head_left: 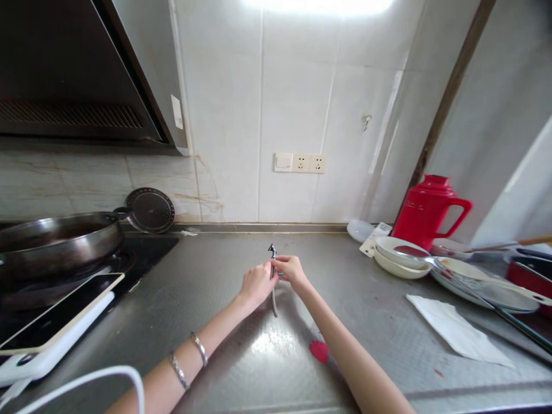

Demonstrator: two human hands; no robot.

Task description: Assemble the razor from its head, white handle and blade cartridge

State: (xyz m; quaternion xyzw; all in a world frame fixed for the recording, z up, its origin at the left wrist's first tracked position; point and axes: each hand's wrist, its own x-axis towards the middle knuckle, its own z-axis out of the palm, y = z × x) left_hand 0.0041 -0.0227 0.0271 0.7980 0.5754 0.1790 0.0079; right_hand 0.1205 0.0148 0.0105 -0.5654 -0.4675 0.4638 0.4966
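Note:
Both hands meet above the middle of the steel counter [207, 287]. My left hand [257, 283] is closed around a small dark metal tool [272, 250], whose tip sticks up above the fingers. A thin greyish handle or strip [275, 303] hangs down below them. My right hand [292, 270] pinches the same tool from the right, its fingertips touching it beside my left hand. The fingers hide the tool's middle, so its exact kind is unclear. Two silver bracelets circle the left forearm. A red object [319, 351] lies on the counter, partly behind the right forearm.
A large pan [64, 247] sits on the stove at left, near a phone [60, 313] and white cable [95, 374]. Right are a red thermos [425, 213], stacked bowls [401, 270], plates with utensils and a white paper [457, 330]. Sockets [309, 163] are on the wall.

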